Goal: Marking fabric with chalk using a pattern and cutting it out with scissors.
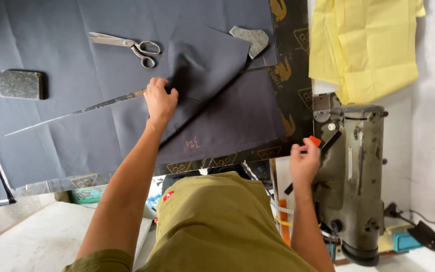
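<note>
Dark navy fabric piece (212, 65), cut to shape, lies on a larger sheet of the same dark cloth (76, 30) spread over the table (293, 60). Left hand (160, 98) rests on its near-left edge, fingers (163, 85) curled and bunching the cloth where it lifts into a fold. Just left of those fingers a long metal ruler (76, 112) runs diagonally across the sheet, one end reaching the hand. Beyond the fingers, slightly left, lie steel scissors (127, 46), blades closed. Far left of the fingers: a rectangular stone weight (21, 84). Beyond and right of them: a second, irregular grey weight (250, 39) on the piece's far corner. Chalk marks show on the cloth (192, 144) near the wrist. Right hand (304, 161) is well apart from the fabric, fingers pressed together, pinching a small orange-red piece of chalk (314, 141) just beside an old grey-green sewing machine (356, 176). Beyond that hand, folded yellow fabric (363, 45).
</note>
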